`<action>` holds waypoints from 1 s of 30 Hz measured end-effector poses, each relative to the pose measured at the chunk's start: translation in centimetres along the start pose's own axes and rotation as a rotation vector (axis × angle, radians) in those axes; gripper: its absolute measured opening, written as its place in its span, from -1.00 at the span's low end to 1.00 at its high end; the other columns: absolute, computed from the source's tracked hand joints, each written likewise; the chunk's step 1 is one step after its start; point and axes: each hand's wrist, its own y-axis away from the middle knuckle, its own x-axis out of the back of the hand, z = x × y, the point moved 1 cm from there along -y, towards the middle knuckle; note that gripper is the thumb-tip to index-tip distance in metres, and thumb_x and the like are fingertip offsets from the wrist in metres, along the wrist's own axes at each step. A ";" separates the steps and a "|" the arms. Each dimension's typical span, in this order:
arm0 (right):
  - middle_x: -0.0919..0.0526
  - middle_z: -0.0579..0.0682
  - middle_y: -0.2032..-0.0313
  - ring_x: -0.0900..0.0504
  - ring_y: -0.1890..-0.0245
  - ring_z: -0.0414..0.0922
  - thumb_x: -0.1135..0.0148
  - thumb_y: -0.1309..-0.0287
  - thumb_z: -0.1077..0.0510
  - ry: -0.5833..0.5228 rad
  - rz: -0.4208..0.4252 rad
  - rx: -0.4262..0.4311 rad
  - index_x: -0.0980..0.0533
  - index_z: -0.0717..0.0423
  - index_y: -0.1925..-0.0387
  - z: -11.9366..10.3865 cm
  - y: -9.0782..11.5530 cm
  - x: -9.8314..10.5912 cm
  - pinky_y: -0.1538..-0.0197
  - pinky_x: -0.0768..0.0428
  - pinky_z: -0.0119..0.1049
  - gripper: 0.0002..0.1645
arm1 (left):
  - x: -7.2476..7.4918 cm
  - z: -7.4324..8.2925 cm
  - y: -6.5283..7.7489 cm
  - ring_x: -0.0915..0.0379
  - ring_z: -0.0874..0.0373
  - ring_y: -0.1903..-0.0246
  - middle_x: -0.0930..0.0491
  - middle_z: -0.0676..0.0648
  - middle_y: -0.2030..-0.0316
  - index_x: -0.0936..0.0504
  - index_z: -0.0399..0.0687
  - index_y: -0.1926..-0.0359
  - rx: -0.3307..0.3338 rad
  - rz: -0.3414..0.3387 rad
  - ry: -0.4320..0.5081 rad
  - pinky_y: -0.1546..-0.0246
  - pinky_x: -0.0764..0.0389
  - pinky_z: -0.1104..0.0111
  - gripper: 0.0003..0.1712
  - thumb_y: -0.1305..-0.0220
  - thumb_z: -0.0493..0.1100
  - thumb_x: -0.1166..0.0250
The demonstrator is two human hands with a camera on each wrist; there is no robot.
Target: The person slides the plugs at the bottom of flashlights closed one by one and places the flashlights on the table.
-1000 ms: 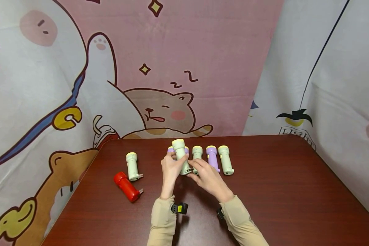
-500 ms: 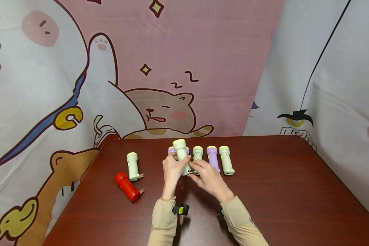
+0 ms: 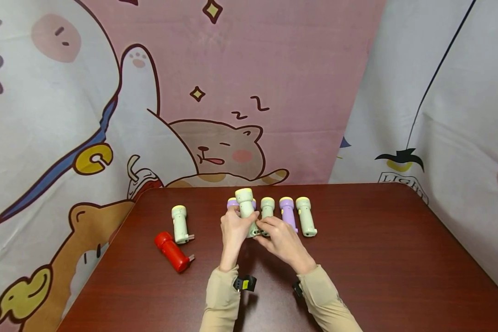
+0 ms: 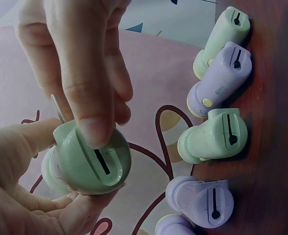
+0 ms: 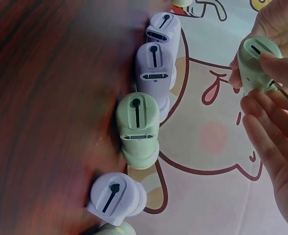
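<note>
Over a brown table (image 3: 390,253) by cartoon cloth (image 3: 303,83), the left hand (image 3: 234,227) gripped a flashlight (image 3: 245,199); the uncurled right hand (image 3: 283,239) pressed it.

Between the fingers (image 4: 87,88), the held flashlight (image 3: 246,210) is pale green with a yellow rim. Right of them, one flashlight is purple (image 3: 288,214); left, a red flashlight (image 3: 172,251). Below, the table (image 3: 377,258) is reddish brown; beyond, pink cloth (image 3: 299,92) bears cartoon animals.

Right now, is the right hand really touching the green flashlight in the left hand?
Touching. The left wrist view shows it plainly: the right hand has a fingertip on the end of the green flashlight, covering part of its slot.
</note>
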 end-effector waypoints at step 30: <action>-0.69 -0.07 0.33 -0.65 0.30 -0.17 -0.59 0.34 0.17 -0.005 0.024 -0.054 -0.67 0.17 0.28 -0.4 -0.1 0.2 0.27 -0.61 -0.33 -0.57 | 0.1 0.1 0.0 -0.61 -0.09 0.35 -0.69 -0.22 0.35 -0.58 -0.24 0.24 0.011 -0.025 -0.014 0.39 -0.55 0.16 -0.45 0.14 0.09 -0.46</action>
